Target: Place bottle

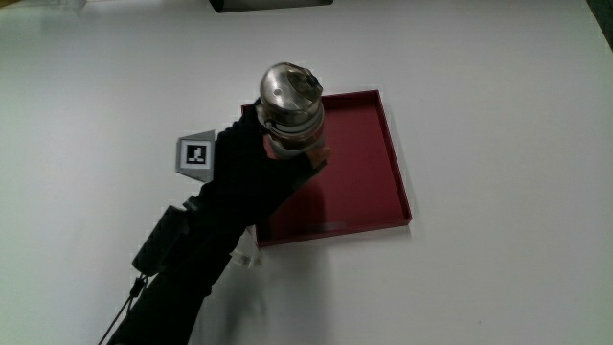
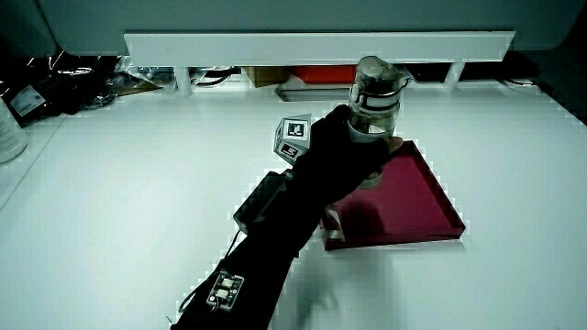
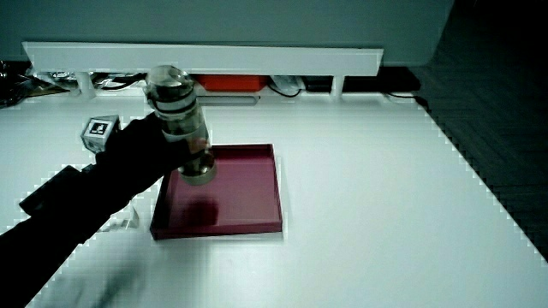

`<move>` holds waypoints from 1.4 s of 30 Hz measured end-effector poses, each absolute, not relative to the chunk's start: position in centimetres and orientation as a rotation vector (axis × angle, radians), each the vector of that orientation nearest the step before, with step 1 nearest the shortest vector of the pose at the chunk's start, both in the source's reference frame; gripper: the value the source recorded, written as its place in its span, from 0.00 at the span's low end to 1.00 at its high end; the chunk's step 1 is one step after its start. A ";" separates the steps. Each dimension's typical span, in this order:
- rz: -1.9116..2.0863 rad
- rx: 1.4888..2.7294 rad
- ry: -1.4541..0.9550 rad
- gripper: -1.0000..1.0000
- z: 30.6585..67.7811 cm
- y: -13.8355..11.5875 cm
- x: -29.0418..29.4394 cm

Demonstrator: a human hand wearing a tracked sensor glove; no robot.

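the hand [image 1: 251,165] is wrapped around the bottle [image 1: 290,107], fingers closed on its body below the cap, with the forearm [image 1: 182,259] running from it toward the person. the bottle is clear with a rounded, shiny cap and dark bands near the top; it stands roughly upright, tilted a little in a side view [image 3: 181,124]. it sits over the red tray [image 1: 369,182], above the tray's corner nearest the hand's knuckles, farther from the person than most of the tray floor. in a side view [image 2: 374,108] its base appears just above the tray floor, and a shadow lies on the red surface beneath it; whether the base touches the tray cannot be told. the tray [image 2: 417,197] is square and shallow with a low raised rim, lying flat on the white table [image 1: 498,86]. the patterned cube [image 1: 194,154] rides on the back of the glove, beside the tray's edge and nearer to the person than the bottle's cap. in both side views a low white partition [image 2: 321,44] runs along the table's edge farthest from the person, with 1 red object [image 3: 227,83] and other clutter under it. a dark cable [image 1: 134,287] trails from the forearm near the table's near edge.
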State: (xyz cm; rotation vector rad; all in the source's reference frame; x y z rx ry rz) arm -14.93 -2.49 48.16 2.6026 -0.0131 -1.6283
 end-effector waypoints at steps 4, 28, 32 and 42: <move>-1.585 2.545 -0.050 0.50 49.9 -2.1 -14.1; -1.598 2.392 -0.163 0.50 53.6 -1.0 -13.3; -1.590 2.420 -0.151 0.44 53.8 -1.0 -13.4; -1.605 2.373 -0.186 0.26 53.8 -0.8 -13.4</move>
